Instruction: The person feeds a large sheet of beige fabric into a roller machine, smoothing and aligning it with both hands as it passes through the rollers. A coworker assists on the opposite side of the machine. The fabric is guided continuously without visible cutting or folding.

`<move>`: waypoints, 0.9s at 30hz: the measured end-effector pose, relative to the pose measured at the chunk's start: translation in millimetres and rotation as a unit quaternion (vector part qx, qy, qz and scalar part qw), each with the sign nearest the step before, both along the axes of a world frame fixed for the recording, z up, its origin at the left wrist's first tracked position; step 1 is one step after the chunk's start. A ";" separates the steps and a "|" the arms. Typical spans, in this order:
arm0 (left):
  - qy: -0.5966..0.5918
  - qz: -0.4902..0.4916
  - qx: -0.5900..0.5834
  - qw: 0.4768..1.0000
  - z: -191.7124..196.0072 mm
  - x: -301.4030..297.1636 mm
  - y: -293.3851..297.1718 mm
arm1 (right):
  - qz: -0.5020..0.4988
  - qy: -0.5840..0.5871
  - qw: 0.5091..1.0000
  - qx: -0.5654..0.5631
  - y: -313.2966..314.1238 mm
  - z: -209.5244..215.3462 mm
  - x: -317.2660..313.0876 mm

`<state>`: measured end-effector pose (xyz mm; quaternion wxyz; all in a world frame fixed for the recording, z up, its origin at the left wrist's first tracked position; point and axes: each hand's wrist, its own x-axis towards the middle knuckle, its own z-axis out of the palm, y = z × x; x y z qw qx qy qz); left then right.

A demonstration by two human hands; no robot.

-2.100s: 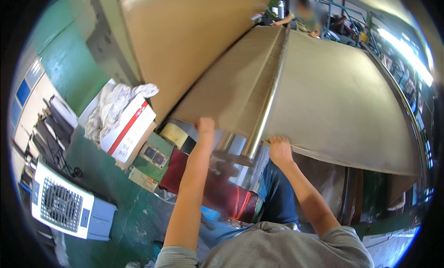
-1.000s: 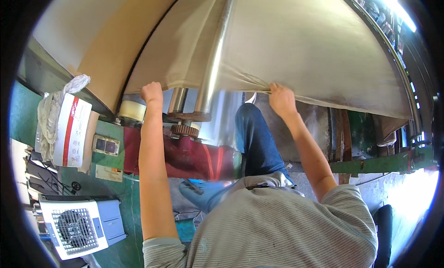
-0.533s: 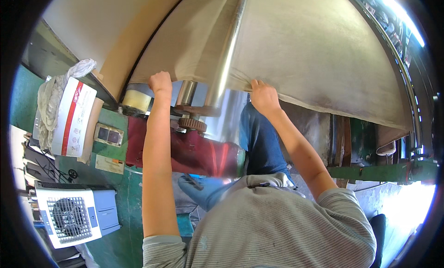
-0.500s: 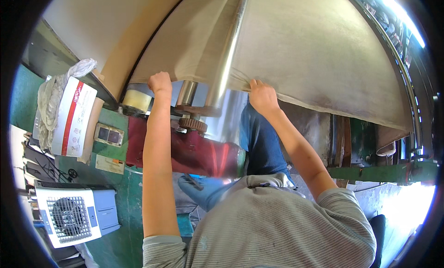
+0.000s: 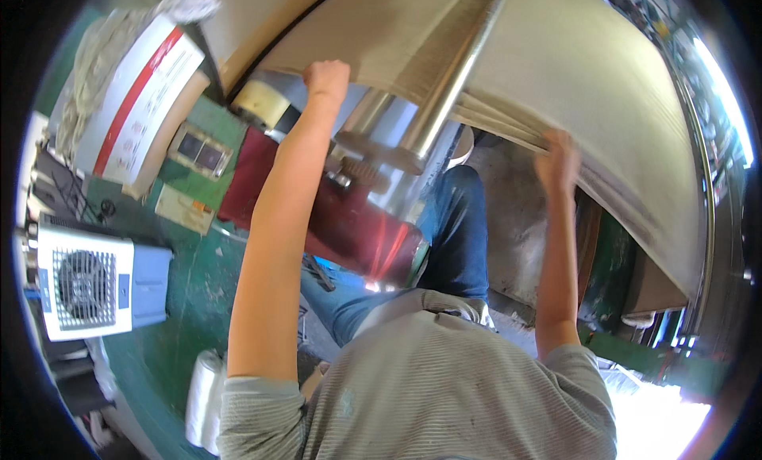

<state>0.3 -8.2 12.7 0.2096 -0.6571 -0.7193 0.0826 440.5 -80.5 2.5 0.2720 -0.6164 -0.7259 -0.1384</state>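
A wide sheet of beige fabric (image 5: 587,63) spreads across the far side, over and around a shiny metal roller (image 5: 464,59). My left hand (image 5: 327,77) is closed on the fabric's near edge, left of the roller. My right hand (image 5: 559,160), a little blurred, grips the same edge further right, where the cloth bunches into folds. Below the roller, between my arms, are a shorter metal cylinder (image 5: 369,113), a toothed gear (image 5: 355,171) and a dark red machine cover (image 5: 349,226).
A white carton with a red stripe (image 5: 147,103) stands at the left, crumpled plastic on it. Near it are a switch box (image 5: 200,152) and a pale yellow roll (image 5: 260,103). A fan unit (image 5: 87,281) sits lower left. A metal rail (image 5: 698,158) bounds the right.
My right hand has moved right along the fabric edge, and folds have gathered beside it. My left hand still grips the edge. The whole view has tilted and shifted.
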 end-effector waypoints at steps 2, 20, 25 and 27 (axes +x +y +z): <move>-0.032 0.041 -0.017 0.998 2.0 2.9 3.0 | -0.129 -0.030 0.991 -0.004 -0.2 -11.9 72.1; -0.061 0.068 -0.073 0.993 6.3 -1.2 9.3 | 0.026 -0.046 0.994 -0.093 -28.8 -24.0 -41.0; -0.082 0.035 0.002 0.996 19.6 12.5 -6.3 | 0.051 -0.061 0.993 -0.090 -24.1 -17.4 -67.7; -0.065 -0.058 0.048 0.995 13.5 14.8 -3.4 | 0.067 -0.067 0.992 -0.081 -20.5 -14.6 -80.6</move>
